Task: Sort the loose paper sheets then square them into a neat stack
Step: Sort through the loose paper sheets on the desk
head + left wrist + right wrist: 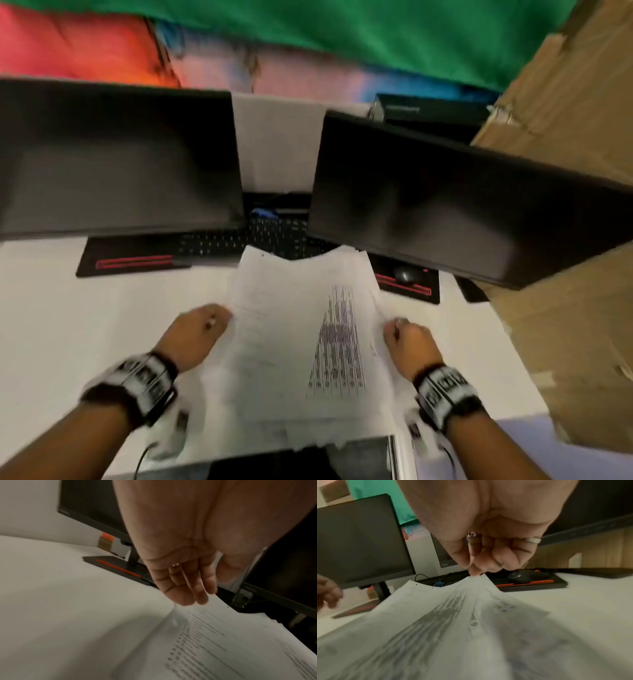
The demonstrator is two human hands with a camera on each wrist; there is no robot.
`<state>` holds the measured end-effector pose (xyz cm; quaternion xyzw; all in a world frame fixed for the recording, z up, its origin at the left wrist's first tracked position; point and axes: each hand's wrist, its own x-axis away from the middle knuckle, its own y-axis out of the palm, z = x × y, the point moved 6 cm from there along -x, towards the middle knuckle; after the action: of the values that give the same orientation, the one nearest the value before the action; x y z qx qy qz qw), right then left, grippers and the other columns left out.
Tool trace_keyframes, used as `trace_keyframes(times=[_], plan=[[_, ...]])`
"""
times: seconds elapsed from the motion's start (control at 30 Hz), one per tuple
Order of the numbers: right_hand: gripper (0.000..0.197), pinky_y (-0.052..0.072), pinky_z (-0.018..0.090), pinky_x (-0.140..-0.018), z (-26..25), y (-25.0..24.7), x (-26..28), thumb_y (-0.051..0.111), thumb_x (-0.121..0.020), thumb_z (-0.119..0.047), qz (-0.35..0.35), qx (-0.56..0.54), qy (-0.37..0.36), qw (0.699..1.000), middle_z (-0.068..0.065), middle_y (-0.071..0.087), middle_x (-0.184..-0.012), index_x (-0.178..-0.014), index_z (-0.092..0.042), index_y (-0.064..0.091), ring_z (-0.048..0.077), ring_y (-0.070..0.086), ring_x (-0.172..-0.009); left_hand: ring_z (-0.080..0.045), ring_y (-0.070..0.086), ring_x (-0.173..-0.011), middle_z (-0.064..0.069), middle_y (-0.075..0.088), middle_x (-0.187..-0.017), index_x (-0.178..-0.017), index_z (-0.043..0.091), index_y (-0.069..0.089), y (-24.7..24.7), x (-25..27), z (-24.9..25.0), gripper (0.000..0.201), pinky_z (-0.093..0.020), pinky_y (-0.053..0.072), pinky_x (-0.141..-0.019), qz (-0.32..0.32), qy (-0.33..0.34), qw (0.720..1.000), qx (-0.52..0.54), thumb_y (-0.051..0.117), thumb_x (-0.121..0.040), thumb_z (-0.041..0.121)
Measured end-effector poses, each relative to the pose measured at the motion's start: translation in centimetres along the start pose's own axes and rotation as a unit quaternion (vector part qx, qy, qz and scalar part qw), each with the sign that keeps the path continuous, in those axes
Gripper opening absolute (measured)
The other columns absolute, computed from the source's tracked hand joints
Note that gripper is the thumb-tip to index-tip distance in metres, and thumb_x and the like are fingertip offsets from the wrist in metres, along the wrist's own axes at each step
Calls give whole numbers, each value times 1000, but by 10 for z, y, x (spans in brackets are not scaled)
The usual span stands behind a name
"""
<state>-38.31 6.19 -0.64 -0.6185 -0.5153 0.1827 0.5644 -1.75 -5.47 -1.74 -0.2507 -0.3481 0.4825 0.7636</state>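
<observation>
Counter: white, and it carries everything I am working with; my two hands are apart on it, one at each side of the paper.
Left monitor: dark screen, standing at the far left of the counter.
Right monitor: dark screen at the far right, hanging over the mouse pad.
Paper sheets: a loose, fanned pile lying in front of me between my hands, edges uneven, far end reaching the keyboard; the top sheet shows dense printed columns.
Keyboard: black, between the monitors, just beyond the far edge of the sheets.
Mouse pad: black with orange stripes, to the right of the sheets.
My left hand: fingers nearly straight and close together, pointing down, tips touching the left edge of the sheets; it grips nothing.
My right hand: fingers curled in, thumb and fingertips pinching the far right corner of the sheets and lifting it off the counter so the paper bows up towards the pinch.
Mouse: black, sitting on the mouse pad, apart from my right hand.
Ring: pale band on a finger of my right hand.
</observation>
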Motion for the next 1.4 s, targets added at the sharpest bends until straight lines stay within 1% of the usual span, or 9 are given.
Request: trace_keyframes(times=[0.13,0.3,0.43,0.63,0.8,0.9,1.0,1.2,1.4], plan=[[44,40,33,-107,-37,33,-32,57,-95,-31,-26,-85,44,995,13,59,-134,-131,-7,58,30,54,-126,-32,32,-145,-16,29,-160,-152,8,33,36,-33,15,62,-31,23,-116,-62,-60,993,-86,57,-99,27],[65,42,46,-104,-52,69,-29,57,-93,-42,-22,-69,121,990,11,39,-146,-145,-8,39,34,40,-131,-40,30,-141,-12,21,-160,-155,11,20,66,-28,7,70,-49,34,-113,-100,-112,981,-124,50,-97,35],[80,41,41,-106,-60,80,-26,71,-86,-42,18,-203,148,968,16,43,-144,-145,-1,37,35,45,-131,-32,18,-151,-10,13,-166,-158,9,12,81,-21,12,72,-41,20,-122,-127,-93,984,-80,46,-101,34],[79,49,37,-96,-72,86,-25,83,-77,-23,-18,-353,207,912,12,58,-131,-142,-8,40,33,58,-120,-24,24,-150,-5,19,-165,-158,16,21,78,-20,17,68,-35,21,-121,-103,-80,991,-17,52,-98,30],[47,56,38,-86,-85,47,-23,83,-77,-18,-1,-435,60,898,-3,69,-109,-118,-19,61,22,67,-101,-25,45,-136,0,39,-153,-156,21,19,47,-23,-4,91,-44,39,-112,22,-132,978,159,74,-86,35],[58,59,40,-85,-80,27,-27,87,-70,-7,-39,-530,7,847,-1,75,-108,-120,-22,61,19,72,-98,-18,60,-119,8,61,-131,-145,22,41,51,-23,-3,92,-45,47,-106,-50,-139,952,270,83,-70,53],[56,55,41,-94,-72,35,-41,84,-74,-6,-44,-470,36,881,2,72,-112,-121,-19,57,23,69,-105,-24,72,-103,-2,76,-110,-118,14,67,68,-20,6,61,-50,54,-96,-116,-136,923,341,85,-70,47],[106,35,50,-112,-37,64,-42,80,-73,-50,-23,-90,122,988,8,27,-156,-154,-16,20,33,29,-141,-20,64,-70,-4,69,-83,-99,12,68,32,-11,-13,20,-25,50,-61,52,-214,944,245,74,-88,27],[131,36,52,-110,-26,78,-45,83,-57,-65,-53,47,125,990,8,29,-152,-155,-17,11,30,31,-139,-8,63,-59,2,72,-66,-94,11,69,-9,9,-41,10,-18,43,-46,71,-211,937,268,72,-90,20]])
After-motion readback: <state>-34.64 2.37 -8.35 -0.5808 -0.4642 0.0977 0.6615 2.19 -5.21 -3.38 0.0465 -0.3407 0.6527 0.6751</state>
